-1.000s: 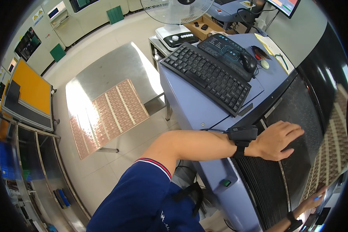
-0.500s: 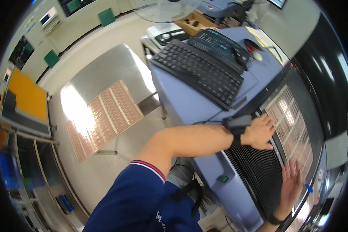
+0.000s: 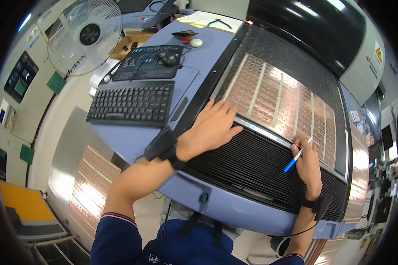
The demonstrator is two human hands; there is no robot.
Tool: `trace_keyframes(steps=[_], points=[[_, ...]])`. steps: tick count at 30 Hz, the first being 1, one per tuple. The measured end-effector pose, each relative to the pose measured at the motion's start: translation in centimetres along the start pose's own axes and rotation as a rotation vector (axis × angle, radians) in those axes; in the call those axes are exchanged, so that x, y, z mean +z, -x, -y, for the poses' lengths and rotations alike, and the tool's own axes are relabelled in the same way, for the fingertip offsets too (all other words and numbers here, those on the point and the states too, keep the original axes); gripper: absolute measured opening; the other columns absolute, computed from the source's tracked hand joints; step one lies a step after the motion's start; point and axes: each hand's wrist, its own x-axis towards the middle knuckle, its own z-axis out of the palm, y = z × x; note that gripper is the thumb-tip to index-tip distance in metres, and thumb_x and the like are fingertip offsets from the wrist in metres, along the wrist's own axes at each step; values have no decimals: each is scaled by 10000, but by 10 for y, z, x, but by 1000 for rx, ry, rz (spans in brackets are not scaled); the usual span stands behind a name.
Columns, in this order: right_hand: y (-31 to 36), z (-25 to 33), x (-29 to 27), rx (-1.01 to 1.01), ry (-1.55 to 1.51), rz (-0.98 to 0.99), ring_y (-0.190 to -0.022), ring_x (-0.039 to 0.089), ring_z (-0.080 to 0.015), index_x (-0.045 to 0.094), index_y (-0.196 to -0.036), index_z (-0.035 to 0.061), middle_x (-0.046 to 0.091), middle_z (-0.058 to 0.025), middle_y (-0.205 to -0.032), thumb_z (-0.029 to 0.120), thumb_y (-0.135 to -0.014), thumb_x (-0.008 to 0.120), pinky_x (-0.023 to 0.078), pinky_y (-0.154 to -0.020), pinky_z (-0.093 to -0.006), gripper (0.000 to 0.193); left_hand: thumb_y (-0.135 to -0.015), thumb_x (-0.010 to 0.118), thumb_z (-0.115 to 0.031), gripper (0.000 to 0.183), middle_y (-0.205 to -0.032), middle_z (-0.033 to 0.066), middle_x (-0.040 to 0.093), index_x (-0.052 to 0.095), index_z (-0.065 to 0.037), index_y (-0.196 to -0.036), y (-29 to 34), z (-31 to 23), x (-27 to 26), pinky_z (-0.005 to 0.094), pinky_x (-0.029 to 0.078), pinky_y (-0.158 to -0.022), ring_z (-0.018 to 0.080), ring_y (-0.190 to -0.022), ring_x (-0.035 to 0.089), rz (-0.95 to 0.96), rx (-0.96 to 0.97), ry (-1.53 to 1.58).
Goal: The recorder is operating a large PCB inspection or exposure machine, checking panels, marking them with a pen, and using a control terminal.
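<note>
A copper-coloured panel (image 3: 282, 95) with pale stripes lies flat on the black bed of a machine. At its near left corner my left hand (image 3: 211, 127) rests with fingers stretched out, holding nothing. My right hand (image 3: 308, 165) is at the panel's near edge, its fingers curled round a slim white pen with a blue end (image 3: 291, 165). The fingertips of that hand touch or nearly touch the panel. Between both hands runs a metal strip (image 3: 261, 126), with a ribbed black cover (image 3: 247, 161) on the near side of it.
A keyboard (image 3: 130, 102), a mouse (image 3: 169, 57) on a dark mat and green-handled pliers (image 3: 220, 23) lie on the blue top at left. More copper panels are on a metal table (image 3: 61, 165) at left and at the right side (image 3: 357, 176). A fan (image 3: 85, 35) stands behind.
My view has turned right toward the machine bed. My left hand now lies by the panel's left corner; my right hand has gone from outstretched fingers to curled round the pen.
</note>
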Motion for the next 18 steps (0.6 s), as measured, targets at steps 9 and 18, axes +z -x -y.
trace_keyframes(steps=[9,18], points=[[13,12,2,-121,104,9,-1286,509,-535,571,-1312,-13,618,-325,-1290,275,-996,642,353,-1153,-584,433,-955,692,-340,530,-1287,211,646,568,8,-1334,2,-19,-13,521,417,-1117,398,-1233,593,41,-96,-100],[8,11,-4,-53,17,18,-1308,507,-544,582,-1302,-16,634,-329,-1262,283,-998,641,358,-1162,-580,430,-976,667,-357,535,-1325,263,618,566,30,-1332,-3,-16,-9,508,439,-1083,457,-1256,573,72,-79,-44]])
